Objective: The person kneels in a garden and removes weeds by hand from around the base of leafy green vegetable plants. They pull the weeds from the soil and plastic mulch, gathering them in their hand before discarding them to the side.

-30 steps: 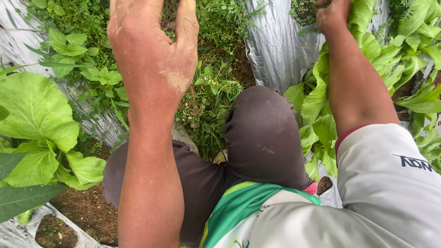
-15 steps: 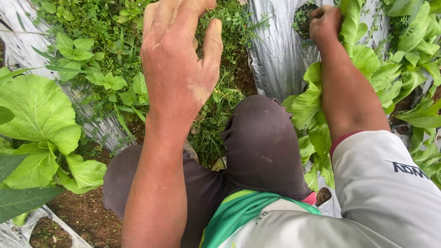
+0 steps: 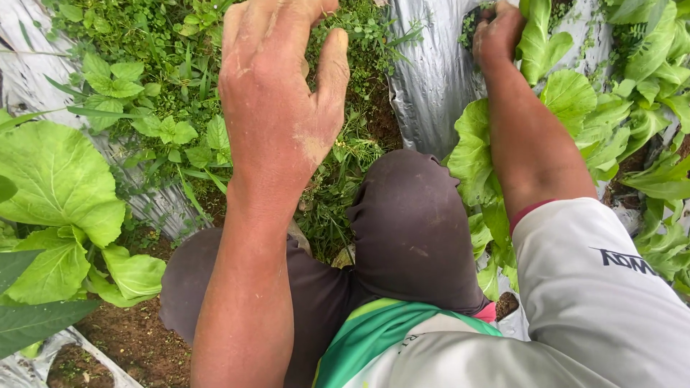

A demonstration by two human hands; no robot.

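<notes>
Weeds [image 3: 180, 86] fill the furrow below our left hand [image 3: 277, 100], which hovers above them with fingers spread loose, holding nothing; the fingertips run off the top edge. Over on the other side, our right hand [image 3: 497, 34] reaches to a planting hole [image 3: 471, 25] in the silver plastic mulch [image 3: 431, 79], fingers curled down into the small greens there, though we cannot tell whether they actually grip anything. Leafy green plants [image 3: 575, 100] crowd just beside that wrist, one leaf [image 3: 535, 39] touching the knuckles. Our dark-trousered knee [image 3: 410, 215] sits between both arms.
</notes>
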